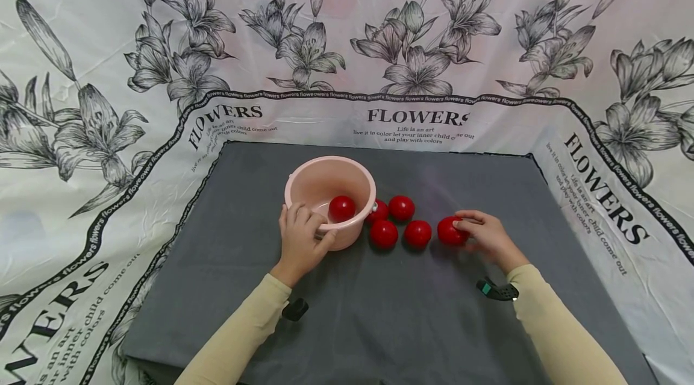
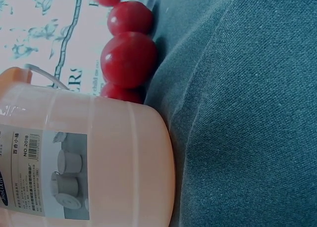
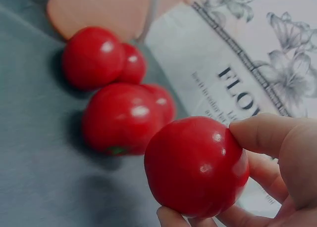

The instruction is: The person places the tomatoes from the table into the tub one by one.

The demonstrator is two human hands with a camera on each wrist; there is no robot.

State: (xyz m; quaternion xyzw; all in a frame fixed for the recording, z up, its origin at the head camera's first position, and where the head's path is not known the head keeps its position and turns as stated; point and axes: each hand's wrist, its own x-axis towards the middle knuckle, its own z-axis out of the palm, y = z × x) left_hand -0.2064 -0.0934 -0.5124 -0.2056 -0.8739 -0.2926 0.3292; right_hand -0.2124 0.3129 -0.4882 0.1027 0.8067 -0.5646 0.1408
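Note:
A pink plastic bucket (image 1: 347,234) stands upright with one red tomato (image 1: 342,208) inside it. My left hand (image 1: 301,240) grips the bucket's near-left rim, fingers over the edge and thumb along the outside. Out to the right, my right hand (image 1: 488,237) holds a tomato (image 3: 196,166) between thumb and fingers; a shadow on the cloth suggests it is slightly raised. Several more tomatoes (image 1: 417,234) lie clustered against or close to the bucket's right side, one partly hidden behind others. A green spot shows on one tomato (image 3: 121,120) in the right wrist view.
Dark grey cloth (image 1: 379,313) covers the table, with some folds. White flower-printed fabric (image 1: 336,117) rises behind it and along both sides. A printed label (image 2: 44,172) is on the bucket's wall, and its thin handle (image 2: 47,74) shows in the left wrist view.

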